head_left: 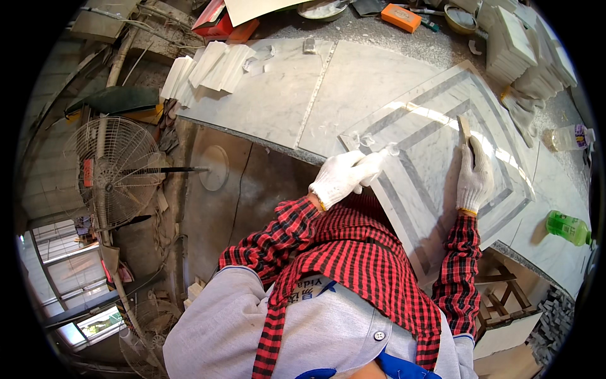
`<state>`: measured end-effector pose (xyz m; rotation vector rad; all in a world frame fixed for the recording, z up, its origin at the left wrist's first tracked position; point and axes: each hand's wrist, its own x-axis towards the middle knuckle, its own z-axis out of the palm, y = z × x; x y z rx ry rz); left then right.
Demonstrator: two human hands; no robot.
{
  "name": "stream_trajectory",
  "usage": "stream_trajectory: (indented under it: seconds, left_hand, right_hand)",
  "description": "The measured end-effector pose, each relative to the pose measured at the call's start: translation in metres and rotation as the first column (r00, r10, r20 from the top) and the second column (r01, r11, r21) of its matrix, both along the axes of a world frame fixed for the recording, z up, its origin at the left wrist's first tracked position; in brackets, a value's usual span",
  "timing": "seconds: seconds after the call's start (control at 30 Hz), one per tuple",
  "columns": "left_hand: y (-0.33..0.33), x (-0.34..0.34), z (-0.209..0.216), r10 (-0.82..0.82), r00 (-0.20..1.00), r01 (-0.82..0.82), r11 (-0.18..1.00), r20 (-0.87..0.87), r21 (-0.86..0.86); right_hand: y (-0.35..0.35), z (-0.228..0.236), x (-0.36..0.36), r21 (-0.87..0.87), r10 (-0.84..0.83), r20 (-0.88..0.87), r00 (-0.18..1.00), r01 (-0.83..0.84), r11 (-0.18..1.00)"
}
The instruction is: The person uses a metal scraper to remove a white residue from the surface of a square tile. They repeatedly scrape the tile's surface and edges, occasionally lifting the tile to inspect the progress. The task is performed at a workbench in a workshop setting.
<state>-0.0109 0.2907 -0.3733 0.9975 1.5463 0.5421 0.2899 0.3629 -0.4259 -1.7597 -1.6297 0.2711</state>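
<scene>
A large square marble panel (435, 148) with white and grey nested bands lies turned cornerwise on the bench, its near corner overhanging the front edge. My left hand (346, 175), in a white knit glove, is closed at the panel's left edge. A clear, glossy thing (391, 150) shows at its fingertips, too bright to make out. Over the panel's right half, my gloved right hand (475, 174) grips a small flat tan block (464, 128) that points away from me. The block's lower end is hidden by the fingers.
White tile strips (211, 66) lie at the bench's far left. Stacked white tiles (510, 50), a clear bottle (568, 137) and a green bottle (567, 227) stand right. An orange box (401, 18) lies at the back. A caged fan (112, 170) stands left.
</scene>
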Motion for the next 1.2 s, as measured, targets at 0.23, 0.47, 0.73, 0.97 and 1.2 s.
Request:
stream_trajectory:
  seconds: [0.23,0.47,0.73,0.97,1.2]
  left_hand:
    - [-0.015,-0.034,0.002,0.245,0.944,-0.310,0.889,0.223,0.337]
    - [0.029,-0.107,-0.028,0.639,0.727,-0.664,0.560,0.252,0.496]
    - [0.066,-0.187,-0.083,0.768,0.429,-0.141,0.576,-0.475,0.805]
    - [0.067,-0.186,-0.089,0.741,0.293,-0.181,0.664,-0.605,0.725]
    - [0.059,-0.180,-0.090,0.761,0.336,-0.191,0.632,-0.555,0.751]
  right_hand:
    - [0.000,0.002,0.000,0.046,0.013,-0.005,1.000,-0.013,0.999]
    - [0.000,0.002,-0.002,0.045,0.018,0.018,1.000,-0.019,0.999]
    - [0.000,0.003,-0.004,0.007,-0.016,-0.015,1.000,0.016,1.000]
    - [-0.003,0.013,-0.011,0.000,0.021,0.030,0.999,-0.021,1.000]
    - [-0.001,0.008,-0.007,0.002,0.057,0.079,0.995,-0.057,0.998]
